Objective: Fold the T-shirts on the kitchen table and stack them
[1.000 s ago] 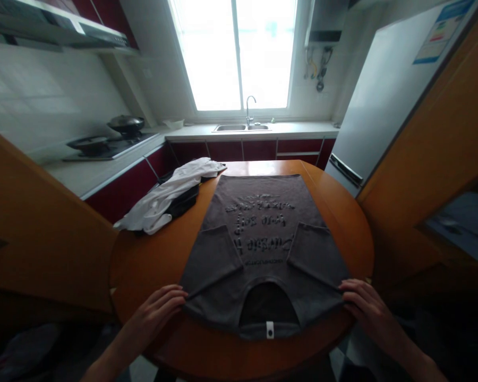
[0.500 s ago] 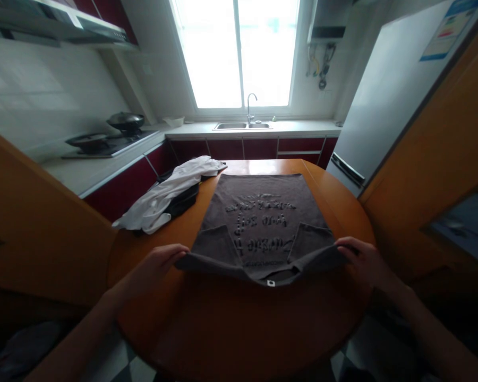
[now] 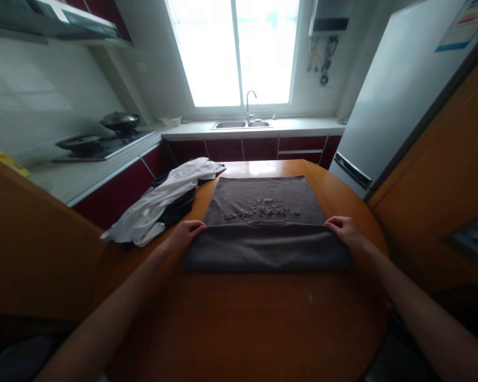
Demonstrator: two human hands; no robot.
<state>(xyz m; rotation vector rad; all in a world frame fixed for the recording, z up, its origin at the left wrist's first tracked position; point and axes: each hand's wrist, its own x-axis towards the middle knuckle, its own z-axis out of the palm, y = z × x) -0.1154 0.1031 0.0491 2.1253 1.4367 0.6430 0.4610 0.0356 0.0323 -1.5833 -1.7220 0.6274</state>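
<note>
A dark grey T-shirt (image 3: 266, 246) lies on the orange wooden table (image 3: 247, 323), its near part folded over towards the far side. Raised dark lettering shows on the stretch beyond the fold; the rest of the print is covered. My left hand (image 3: 185, 233) pinches the left end of the folded-over edge. At the right end of that same edge, my right hand (image 3: 344, 229) grips the cloth between thumb and fingers. The collar rim shows faintly along the middle of the edge.
White and black clothes (image 3: 159, 204) lie heaped at the table's left edge. Behind the table runs a counter with a sink (image 3: 231, 125) and a stove (image 3: 103, 146) holding pans. A fridge (image 3: 390, 90) stands at the right, and orange wooden panels flank both sides.
Both hands have moved away from me and slightly inward, carrying the T-shirt's collar end over onto its body. The sleeves and lower lettering are now hidden under the fold.
</note>
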